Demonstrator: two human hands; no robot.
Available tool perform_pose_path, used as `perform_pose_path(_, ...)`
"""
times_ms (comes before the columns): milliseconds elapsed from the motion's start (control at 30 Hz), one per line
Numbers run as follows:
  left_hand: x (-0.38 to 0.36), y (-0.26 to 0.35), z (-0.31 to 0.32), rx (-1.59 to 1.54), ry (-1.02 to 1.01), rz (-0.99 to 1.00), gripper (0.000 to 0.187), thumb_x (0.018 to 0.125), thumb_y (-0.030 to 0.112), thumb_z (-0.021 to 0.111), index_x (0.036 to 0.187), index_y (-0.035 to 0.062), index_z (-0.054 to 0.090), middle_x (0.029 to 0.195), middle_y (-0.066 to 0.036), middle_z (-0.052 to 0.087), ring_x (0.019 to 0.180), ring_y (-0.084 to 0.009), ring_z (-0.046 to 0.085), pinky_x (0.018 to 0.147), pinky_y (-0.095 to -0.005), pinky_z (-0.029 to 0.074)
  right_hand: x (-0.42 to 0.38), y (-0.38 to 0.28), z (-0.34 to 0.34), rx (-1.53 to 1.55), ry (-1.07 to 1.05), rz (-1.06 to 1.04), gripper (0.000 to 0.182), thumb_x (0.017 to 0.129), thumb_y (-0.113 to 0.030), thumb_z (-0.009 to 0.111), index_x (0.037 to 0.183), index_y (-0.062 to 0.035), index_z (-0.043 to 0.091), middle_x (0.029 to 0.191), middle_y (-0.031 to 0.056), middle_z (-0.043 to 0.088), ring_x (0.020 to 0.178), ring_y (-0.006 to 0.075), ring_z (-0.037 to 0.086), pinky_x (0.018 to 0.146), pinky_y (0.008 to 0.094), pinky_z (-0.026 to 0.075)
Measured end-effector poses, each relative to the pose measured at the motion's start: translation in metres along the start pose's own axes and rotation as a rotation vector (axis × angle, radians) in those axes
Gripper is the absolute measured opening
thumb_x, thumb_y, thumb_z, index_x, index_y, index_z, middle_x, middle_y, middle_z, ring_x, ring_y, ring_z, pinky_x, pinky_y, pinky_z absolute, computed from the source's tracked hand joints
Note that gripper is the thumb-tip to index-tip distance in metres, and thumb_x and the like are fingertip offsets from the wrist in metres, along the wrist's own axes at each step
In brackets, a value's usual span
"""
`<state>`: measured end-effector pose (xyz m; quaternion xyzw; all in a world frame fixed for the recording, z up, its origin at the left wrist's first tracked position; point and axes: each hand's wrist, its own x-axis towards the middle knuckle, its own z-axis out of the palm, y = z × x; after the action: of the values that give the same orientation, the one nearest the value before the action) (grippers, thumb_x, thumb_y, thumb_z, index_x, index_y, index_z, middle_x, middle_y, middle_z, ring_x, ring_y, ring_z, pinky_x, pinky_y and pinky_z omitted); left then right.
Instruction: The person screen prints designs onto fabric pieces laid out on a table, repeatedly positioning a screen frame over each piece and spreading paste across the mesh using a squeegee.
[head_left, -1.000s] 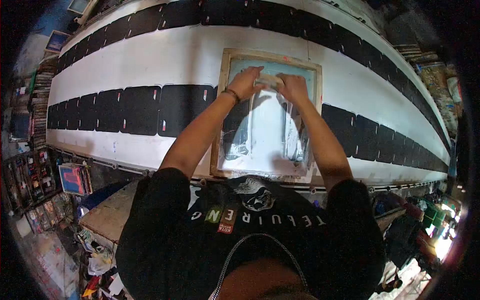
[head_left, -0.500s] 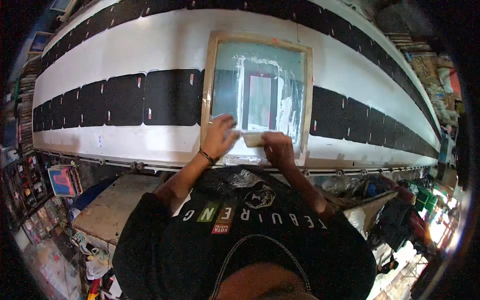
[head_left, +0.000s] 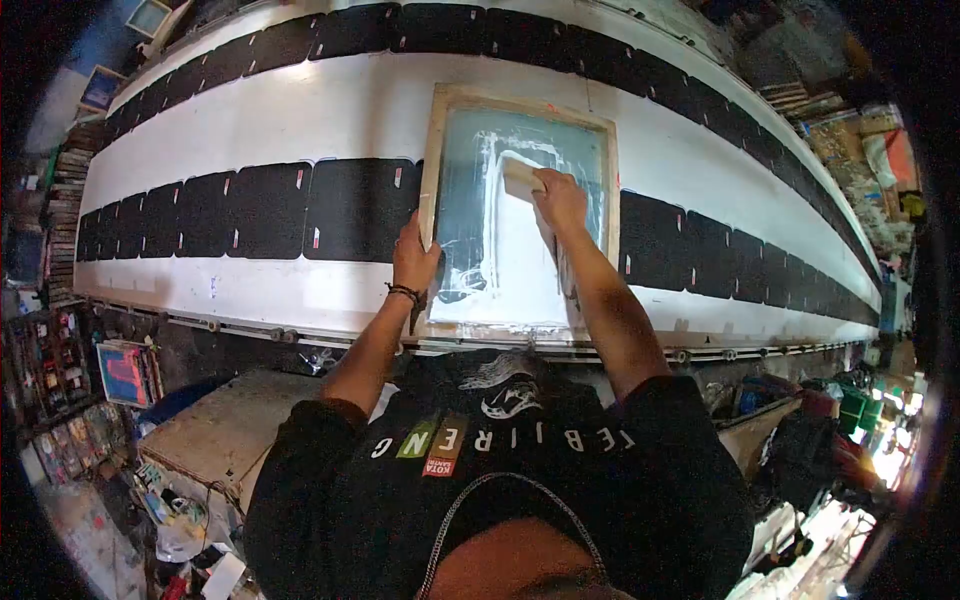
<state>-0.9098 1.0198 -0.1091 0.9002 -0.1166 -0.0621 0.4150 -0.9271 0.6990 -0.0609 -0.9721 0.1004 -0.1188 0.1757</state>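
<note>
A wooden-framed printing screen (head_left: 610,215) lies on the long white table, over the row of black panels. White ink (head_left: 520,260) covers the middle of its mesh, with thinner streaks around. My right hand (head_left: 562,203) is closed on a squeegee (head_left: 522,180) with a pale, wood-coloured body, near the upper part of the white area. My left hand (head_left: 414,255) grips the left side of the screen's frame, fingers on its outer edge. Part of the squeegee is hidden behind the right fingers.
Black panels (head_left: 355,212) with small red-and-white tags run in a row on both sides of the screen. A second row (head_left: 440,28) lies along the far side of the white table (head_left: 250,115). A metal rail (head_left: 210,325) edges the near side. A wooden box (head_left: 215,420) stands below left.
My right hand has moved up the screen with the squeegee. White ink now fills the middle of the mesh. My left hand has shifted from over the mesh to the frame's left side.
</note>
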Motion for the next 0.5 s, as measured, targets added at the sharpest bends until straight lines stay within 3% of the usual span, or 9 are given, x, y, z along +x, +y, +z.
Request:
perform_pose_path(67,0.002,-0.005,0.006,-0.020,0.012,0.018,0.073,0.086,0.010,0.069,0.152,-0.0044,0.042,0.142,-0.031,0.056,0.131,-0.0447,0.056,0.114,-0.0468,0.043,0.001,-0.002,-0.030,0.001,-0.079,0.110,0.038,0.086,-0.018,0.072,0.124,-0.0131,0.073,0.121,0.0136,0.074,0.108,0.0374,0.069,0.096,0.0459,0.055)
perform_pose_path(133,0.001,-0.008,0.013,-0.059,0.051,0.063,0.072,0.087,0.010,0.067,0.152,-0.0043,0.042,0.141,-0.030,0.057,0.131,-0.0446,0.056,0.114,-0.0468,0.044,-0.029,0.016,-0.059,0.120,-0.165,0.342,0.034,0.088,-0.014,0.068,0.121,-0.0054,0.073,0.121,0.0172,0.073,0.107,0.0362,0.070,0.095,0.0461,0.055)
perform_pose_path(167,-0.001,-0.005,0.017,-0.058,0.058,0.072,0.072,0.087,0.010,0.067,0.152,-0.0043,0.042,0.141,-0.030,0.057,0.131,-0.0446,0.056,0.114,-0.0468,0.044,-0.050,0.040,-0.058,0.353,-0.054,0.401,0.037,0.088,-0.017,0.068,0.122,-0.0034,0.072,0.119,0.0153,0.074,0.104,0.0333,0.071,0.096,0.0431,0.055)
perform_pose_path(267,-0.006,0.016,0.040,-0.274,0.066,0.049,0.073,0.087,0.010,0.067,0.153,-0.0040,0.041,0.142,-0.029,0.056,0.132,-0.0436,0.055,0.114,-0.0468,0.043,-0.114,0.133,-0.038,0.932,0.270,0.601,0.043,0.088,-0.026,0.067,0.121,0.0030,0.071,0.113,0.0130,0.076,0.095,0.0220,0.071,0.093,0.0358,0.056)
perform_pose_path(300,-0.011,0.043,0.054,-0.125,0.136,0.110,0.073,0.087,0.011,0.066,0.154,-0.0040,0.040,0.144,-0.029,0.055,0.133,-0.0437,0.054,0.115,-0.0468,0.042,-0.135,0.254,0.014,1.205,0.121,0.441,0.039,0.089,-0.029,0.066,0.114,0.0008,0.073,0.106,0.0109,0.075,0.090,0.0194,0.070,0.087,0.0347,0.057)
perform_pose_path(367,-0.008,0.083,0.101,-0.103,0.167,0.117,0.073,0.088,0.011,0.066,0.154,-0.0037,0.039,0.144,-0.029,0.055,0.134,-0.0439,0.052,0.116,-0.0464,0.041,-0.151,0.324,-0.013,0.871,0.093,0.380,0.029,0.088,-0.026,0.068,0.106,-0.0033,0.074,0.097,0.0070,0.072,0.087,0.0195,0.069,0.080,0.0368,0.057)
perform_pose_path(400,-0.006,0.102,0.124,-0.090,0.125,0.077,0.073,0.088,0.012,0.068,0.154,-0.0034,0.039,0.146,-0.029,0.054,0.135,-0.0444,0.052,0.116,-0.0475,0.040,-0.151,0.346,-0.028,0.867,0.093,0.381,0.029,0.088,-0.026,0.068,0.106,-0.0033,0.074,0.097,0.0070,0.072,0.087,0.0195,0.069,0.080,0.0368,0.057)
perform_pose_path(467,-0.006,0.118,0.165,-0.125,0.102,0.057,0.073,0.090,0.013,0.067,0.155,-0.0034,0.039,0.146,-0.030,0.053,0.136,-0.0455,0.051,0.116,-0.0495,0.040,-0.140,0.355,-0.069,1.080,0.029,0.769,0.024,0.089,-0.026,0.067,0.099,-0.0057,0.073,0.091,0.0059,0.069,0.082,0.0205,0.068,0.074,0.0373,0.056)
perform_pose_path(500,-0.010,0.129,0.180,-0.132,0.095,0.042,0.072,0.090,0.012,0.067,0.155,-0.0035,0.039,0.146,-0.030,0.053,0.135,-0.0459,0.051,0.115,-0.0501,0.040,-0.149,0.367,-0.075,1.079,0.025,0.773,0.024,0.089,-0.026,0.067,0.099,-0.0057,0.073,0.091,0.0059,0.069,0.082,0.0205,0.068,0.074,0.0373,0.056)
